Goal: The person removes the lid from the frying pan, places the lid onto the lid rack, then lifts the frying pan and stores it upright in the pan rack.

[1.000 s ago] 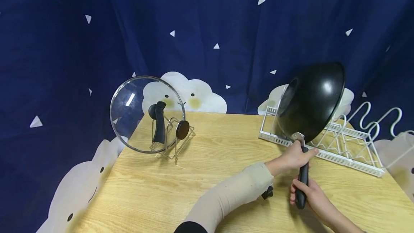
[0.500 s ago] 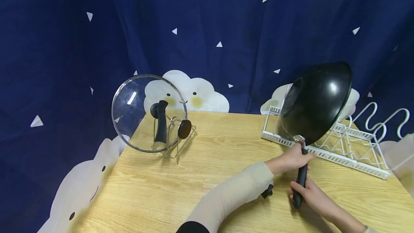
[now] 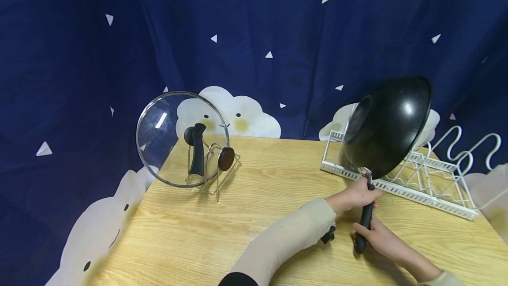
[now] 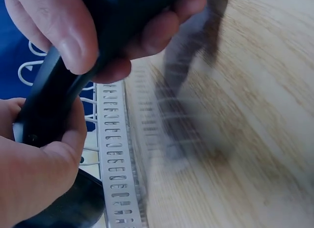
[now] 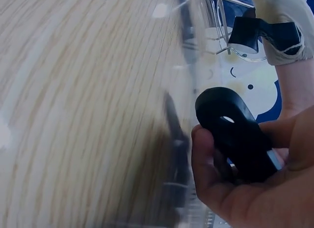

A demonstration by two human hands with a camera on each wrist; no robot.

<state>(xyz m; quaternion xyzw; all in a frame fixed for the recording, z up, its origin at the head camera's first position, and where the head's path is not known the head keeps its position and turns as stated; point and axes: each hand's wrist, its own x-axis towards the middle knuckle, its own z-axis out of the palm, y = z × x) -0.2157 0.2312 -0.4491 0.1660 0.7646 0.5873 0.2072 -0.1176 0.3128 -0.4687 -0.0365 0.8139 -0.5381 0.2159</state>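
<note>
A black wok [image 3: 390, 122] stands tilted on its side in a white wire rack [image 3: 420, 193], its rounded outside facing right. Its black handle [image 3: 367, 215] points down toward the person. My left hand [image 3: 357, 194] grips the handle's upper end, close to the metal bracket at the wok's wall. Lower down, my right hand [image 3: 382, 238] wraps its fingers round the handle's end. In the left wrist view, both hands hold the dark handle beside the rack's slotted rail [image 4: 117, 154]. The hanging hole near the handle's tip [image 5: 221, 107] shows in the right wrist view.
A glass lid [image 3: 162, 144] with a black handle leans upright in a small wire stand [image 3: 218, 184] at the table's left. The wooden table [image 3: 190, 237] reaches to a blue curtain [image 3: 246, 21] behind. Several white loops [image 3: 468, 144] rise from the rack's right part.
The handle's lower end has swung a little to the left, and both hands have moved with it. The head view has shifted slightly. The lid and its stand stay put.
</note>
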